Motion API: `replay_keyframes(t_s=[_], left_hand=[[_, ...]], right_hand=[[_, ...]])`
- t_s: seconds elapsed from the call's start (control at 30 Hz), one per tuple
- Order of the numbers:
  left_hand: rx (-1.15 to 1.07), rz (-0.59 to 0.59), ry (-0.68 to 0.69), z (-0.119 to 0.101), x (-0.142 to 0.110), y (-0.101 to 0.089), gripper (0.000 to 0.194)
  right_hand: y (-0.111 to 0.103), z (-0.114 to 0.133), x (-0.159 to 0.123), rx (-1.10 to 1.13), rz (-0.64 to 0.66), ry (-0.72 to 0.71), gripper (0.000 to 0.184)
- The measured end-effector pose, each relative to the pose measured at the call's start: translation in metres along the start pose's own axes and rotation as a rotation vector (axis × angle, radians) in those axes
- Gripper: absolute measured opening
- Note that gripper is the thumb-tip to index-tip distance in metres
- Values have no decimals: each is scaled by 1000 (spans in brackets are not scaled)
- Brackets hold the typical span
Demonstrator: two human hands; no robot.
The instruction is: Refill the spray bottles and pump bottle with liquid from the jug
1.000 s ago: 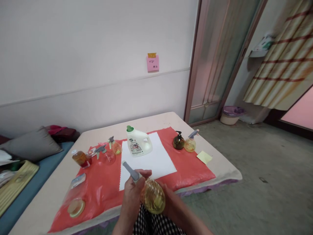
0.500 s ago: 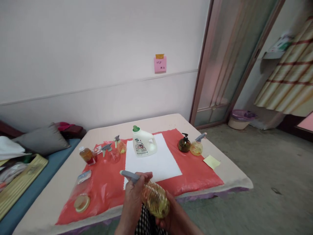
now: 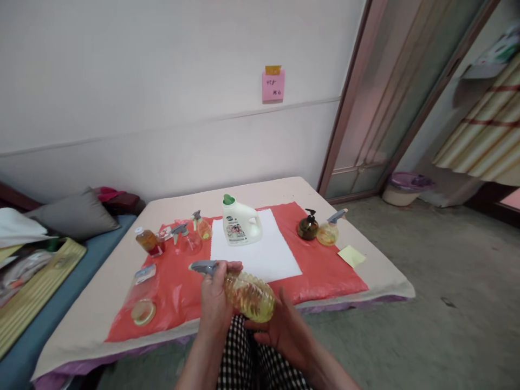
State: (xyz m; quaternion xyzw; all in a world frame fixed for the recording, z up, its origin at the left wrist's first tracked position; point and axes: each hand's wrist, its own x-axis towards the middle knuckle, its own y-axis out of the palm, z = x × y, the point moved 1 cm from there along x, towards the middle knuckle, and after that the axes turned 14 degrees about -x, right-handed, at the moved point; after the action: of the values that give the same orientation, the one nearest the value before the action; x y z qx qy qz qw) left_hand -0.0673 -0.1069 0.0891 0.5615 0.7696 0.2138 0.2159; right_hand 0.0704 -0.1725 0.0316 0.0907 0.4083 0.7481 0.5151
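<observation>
A clear yellowish spray bottle (image 3: 252, 298) with ribbed sides and a grey trigger head lies tilted in front of me, its head to the left. My left hand (image 3: 216, 299) is closed round its neck, just behind the trigger head. Beside the bottle's base, my right hand (image 3: 286, 333) has its thumb and fingers spread, some fingers reaching below the base; whether they touch it I cannot tell. Beyond the hands, a white jug (image 3: 240, 223) with a green cap and a printed label stands on a white sheet (image 3: 268, 260).
On the red plastic cover (image 3: 329, 281) at right stand a dark pump bottle (image 3: 307, 228) and a yellow spray bottle (image 3: 327, 234), near a yellow note (image 3: 351, 256). At left are two spray bottles, an amber bottle (image 3: 149, 241) and a round lid (image 3: 143, 312).
The spray bottle has risen a little and turned flatter. My right hand has loosened from its base, with the fingers now spread. The view has tipped down slightly.
</observation>
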Motion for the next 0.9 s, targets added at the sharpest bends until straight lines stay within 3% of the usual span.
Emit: replay_keyframes(t_s=[0.1,0.27,0.4,0.5,0.6,0.73,0.9], left_hand=[[-35,-8,-47,-2,1,1,35],[-97,-47,-42,-5,2,3,35],[-98,-43,-31,-9,3,5,36],[-86,-36,-3,-11,3,6,35],[-71,-20,13,-10,3,5,34],[-50,17,-2,-6,4,2,33],[-40,-7,-7,-6,3,-1,34]], right_hand=[[-2,1,2,-2,-13,45,68],[1,3,-1,-47,-29,-82,47],[3,6,-3,-10,-13,-243,57],[5,10,-4,19,-10,-285,63],[5,11,-2,7,15,-160,57],[2,6,6,36,134,100,79],[4,3,11,88,67,59,67]])
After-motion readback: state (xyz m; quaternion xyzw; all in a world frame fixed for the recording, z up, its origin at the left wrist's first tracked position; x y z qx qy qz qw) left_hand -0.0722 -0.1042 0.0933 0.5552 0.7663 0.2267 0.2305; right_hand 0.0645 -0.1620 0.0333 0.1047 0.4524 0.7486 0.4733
